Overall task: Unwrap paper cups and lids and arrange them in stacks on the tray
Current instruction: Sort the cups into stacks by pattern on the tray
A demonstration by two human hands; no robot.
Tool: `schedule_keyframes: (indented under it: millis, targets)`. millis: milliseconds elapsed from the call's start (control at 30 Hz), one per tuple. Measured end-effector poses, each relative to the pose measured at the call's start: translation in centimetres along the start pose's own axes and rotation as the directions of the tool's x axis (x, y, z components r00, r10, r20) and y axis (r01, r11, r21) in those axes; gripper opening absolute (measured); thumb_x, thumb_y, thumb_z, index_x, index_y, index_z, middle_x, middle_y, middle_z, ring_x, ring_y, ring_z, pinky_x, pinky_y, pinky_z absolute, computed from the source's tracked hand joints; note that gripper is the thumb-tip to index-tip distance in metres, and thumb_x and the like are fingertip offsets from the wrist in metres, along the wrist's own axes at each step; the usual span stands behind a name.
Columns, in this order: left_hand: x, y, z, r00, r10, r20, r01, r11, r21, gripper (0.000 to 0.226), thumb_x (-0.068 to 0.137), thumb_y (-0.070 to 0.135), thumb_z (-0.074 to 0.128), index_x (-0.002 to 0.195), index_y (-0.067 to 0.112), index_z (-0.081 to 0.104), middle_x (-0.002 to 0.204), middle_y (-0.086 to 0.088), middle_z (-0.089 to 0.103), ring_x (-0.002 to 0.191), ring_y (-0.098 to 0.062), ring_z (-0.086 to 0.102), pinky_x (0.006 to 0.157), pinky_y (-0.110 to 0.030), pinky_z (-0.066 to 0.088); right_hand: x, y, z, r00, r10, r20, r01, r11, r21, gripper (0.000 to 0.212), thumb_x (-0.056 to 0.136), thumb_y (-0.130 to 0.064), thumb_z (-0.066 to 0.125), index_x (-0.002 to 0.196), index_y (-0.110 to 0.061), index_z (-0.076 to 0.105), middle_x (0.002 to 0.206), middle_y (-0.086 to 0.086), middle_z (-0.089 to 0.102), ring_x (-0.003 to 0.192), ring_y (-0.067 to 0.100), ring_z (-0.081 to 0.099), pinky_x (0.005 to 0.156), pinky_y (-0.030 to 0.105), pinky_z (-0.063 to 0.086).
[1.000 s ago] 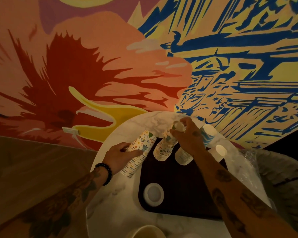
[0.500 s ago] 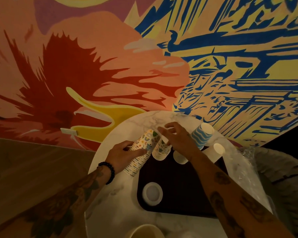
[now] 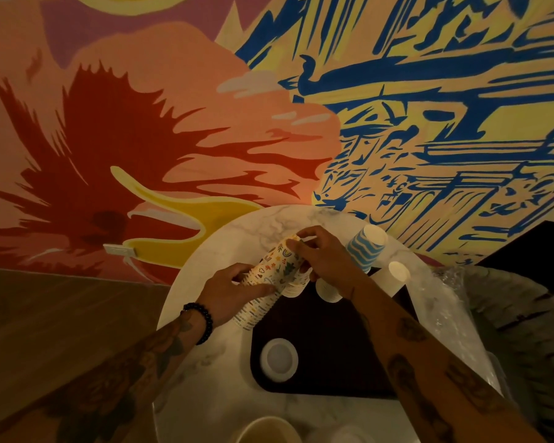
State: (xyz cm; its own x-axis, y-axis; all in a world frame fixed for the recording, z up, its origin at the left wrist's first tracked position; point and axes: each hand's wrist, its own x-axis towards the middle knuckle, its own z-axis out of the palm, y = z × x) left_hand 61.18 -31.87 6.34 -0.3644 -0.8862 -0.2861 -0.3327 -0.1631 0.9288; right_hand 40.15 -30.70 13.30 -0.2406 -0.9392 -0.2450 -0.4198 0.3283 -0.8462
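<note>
Both hands hold a tilted stack of patterned paper cups (image 3: 271,278) over the far-left corner of the dark tray (image 3: 327,356). The left hand (image 3: 234,290) has its fingers wrapped around the stack's lower part; the right hand (image 3: 325,255) pinches the upper cup, fingers closed on its end. On the tray's near-left part lies a white lid (image 3: 279,359). At the tray's far edge stand a plain white cup stack (image 3: 328,290), a blue-striped cup stack (image 3: 367,246) and a white cup (image 3: 397,273). Clear plastic wrap (image 3: 445,302) lies right of the tray on the marble table (image 3: 205,394).
</note>
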Motion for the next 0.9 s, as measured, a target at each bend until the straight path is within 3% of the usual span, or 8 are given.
schedule_keyframes:
  millis: [133, 233, 333, 433, 500, 667, 767, 900]
  targets:
    - [0.1, -0.4, -0.6, 0.998, -0.031, -0.048, 0.031, 0.999, -0.010, 0.060, 0.061, 0.055, 0.086, 0.113, 0.030, 0.068, 0.107, 0.008, 0.066, 0.100, -0.012, 0.063, 0.080, -0.028, 0.050, 0.8, -0.9, -1.4, 0.977, -0.057, -0.204, 0.062, 0.998, 0.018, 0.037, 0.090, -0.044, 0.071, 0.116, -0.026, 0.053, 0.115, 0.001, 0.064, 0.083, 0.017, 0.068, 0.064, 0.033, 0.057]
    - [0.2, -0.8, -1.3, 0.995, -0.068, -0.066, 0.066, 0.997, -0.028, 0.052, 0.067, 0.047, 0.087, 0.113, 0.028, 0.068, 0.107, 0.006, 0.066, 0.098, -0.013, 0.064, 0.077, -0.027, 0.051, 1.3, -1.4, -2.1, 0.942, -0.112, -0.317, 0.090, 0.993, -0.082, 0.042, 0.089, -0.038, 0.072, 0.120, -0.023, 0.049, 0.114, -0.001, 0.059, 0.097, 0.020, 0.062, 0.077, 0.036, 0.055]
    - [0.1, -0.7, -1.8, 0.994, -0.080, -0.074, 0.077, 0.996, -0.050, 0.067, 0.056, 0.059, 0.086, 0.113, 0.029, 0.068, 0.106, 0.006, 0.067, 0.096, -0.013, 0.065, 0.075, -0.027, 0.051, 1.6, -1.0, -2.0, 0.949, -0.118, -0.293, 0.056, 0.976, -0.212, 0.045, 0.089, -0.031, 0.073, 0.121, -0.021, 0.044, 0.109, -0.002, 0.054, 0.095, 0.019, 0.057, 0.075, 0.032, 0.049]
    - [0.1, -0.8, -2.1, 0.993, -0.085, -0.085, 0.080, 0.995, -0.063, 0.057, 0.066, 0.050, 0.087, 0.115, 0.027, 0.068, 0.106, 0.005, 0.067, 0.095, -0.013, 0.065, 0.074, -0.026, 0.051, 2.0, 0.5, -1.1, 0.967, -0.082, -0.241, 0.002, 0.950, -0.312, 0.044, 0.088, -0.032, 0.073, 0.116, -0.024, 0.041, 0.110, 0.001, 0.056, 0.095, 0.024, 0.059, 0.081, 0.046, 0.057]
    - [0.0, -0.9, -2.1, 0.993, -0.077, -0.086, 0.071, 0.995, -0.068, 0.070, 0.053, 0.062, 0.085, 0.113, 0.029, 0.069, 0.106, 0.005, 0.068, 0.095, -0.013, 0.066, 0.080, -0.032, 0.055, 2.0, 1.7, -0.4, 0.976, -0.072, -0.206, -0.010, 0.929, -0.369, 0.043, 0.088, -0.033, 0.073, 0.115, -0.022, 0.042, 0.112, 0.005, 0.056, 0.098, 0.026, 0.059, 0.084, 0.050, 0.057]
    - [-0.1, -0.9, -2.3, 0.991, -0.091, -0.101, 0.083, 0.994, -0.075, 0.084, 0.041, 0.072, 0.078, 0.113, 0.031, 0.069, 0.107, 0.006, 0.069, 0.097, -0.014, 0.067, 0.089, -0.041, 0.057, 1.7, 3.4, 0.5, 0.989, -0.059, -0.138, -0.018, 0.866, -0.499, 0.039, 0.091, -0.037, 0.068, 0.117, -0.020, 0.045, 0.114, 0.000, 0.047, 0.099, 0.021, 0.050, 0.087, 0.041, 0.050]
    - [-0.2, -0.6, -2.0, 0.992, -0.085, -0.094, 0.077, 0.993, -0.090, 0.076, 0.047, 0.067, 0.082, 0.112, 0.030, 0.069, 0.106, 0.005, 0.069, 0.095, -0.013, 0.068, 0.088, -0.040, 0.057, 1.4, 3.2, 0.6, 0.979, -0.083, -0.187, -0.011, 0.893, -0.451, 0.033, 0.093, -0.041, 0.065, 0.115, -0.022, 0.049, 0.115, -0.002, 0.047, 0.101, 0.019, 0.051, 0.088, 0.040, 0.051]
    - [-0.2, 0.3, -1.4, 0.995, -0.071, -0.073, 0.066, 0.995, -0.075, 0.074, 0.050, 0.064, 0.083, 0.113, 0.028, 0.069, 0.105, 0.007, 0.067, 0.095, -0.013, 0.066, 0.087, -0.037, 0.056, 0.8, 1.5, 1.0, 0.984, -0.086, -0.156, 0.051, 0.975, -0.218, 0.024, 0.092, -0.054, 0.061, 0.096, -0.030, 0.056, 0.106, -0.008, 0.063, 0.092, 0.016, 0.064, 0.077, 0.035, 0.055]
